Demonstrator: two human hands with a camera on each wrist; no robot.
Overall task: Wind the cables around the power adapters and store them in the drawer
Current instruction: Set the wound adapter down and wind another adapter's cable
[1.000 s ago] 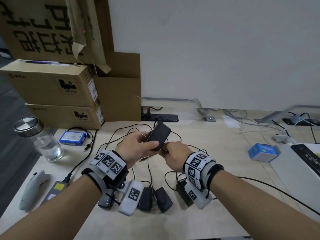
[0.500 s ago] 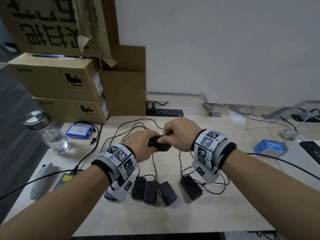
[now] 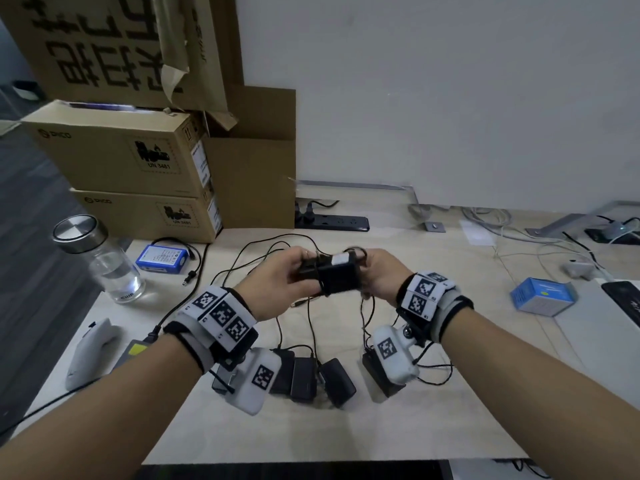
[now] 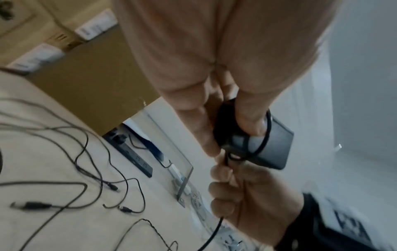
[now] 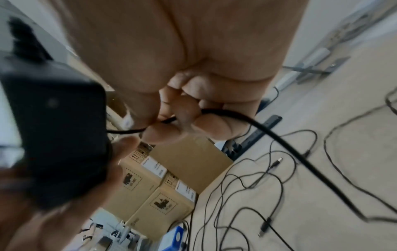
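Observation:
My left hand (image 3: 304,271) grips a black power adapter (image 3: 337,277) above the table's middle, thumb and fingers clamped on its body (image 4: 268,144). A turn of its thin black cable (image 4: 265,134) lies round the body. Just right of it, my right hand (image 3: 367,268) pinches the same cable (image 5: 217,113) between thumb and curled fingers. The rest of the cable hangs down to the table. Several more black adapters (image 3: 304,375) lie in a row near the front edge, partly hidden by my wrists, and their loose cables (image 3: 263,251) sprawl behind. No drawer is in view.
Stacked cardboard boxes (image 3: 131,157) fill the back left. A glass bottle (image 3: 104,265), a blue battery pack (image 3: 161,258) and a white controller (image 3: 90,351) lie at the left. A black power strip (image 3: 332,223) sits by the wall, a blue box (image 3: 542,296) at the right.
My right hand has come from over the adapter to its right side, carrying the cable round it. The adapter has turned in my left hand, and a white label shows on top.

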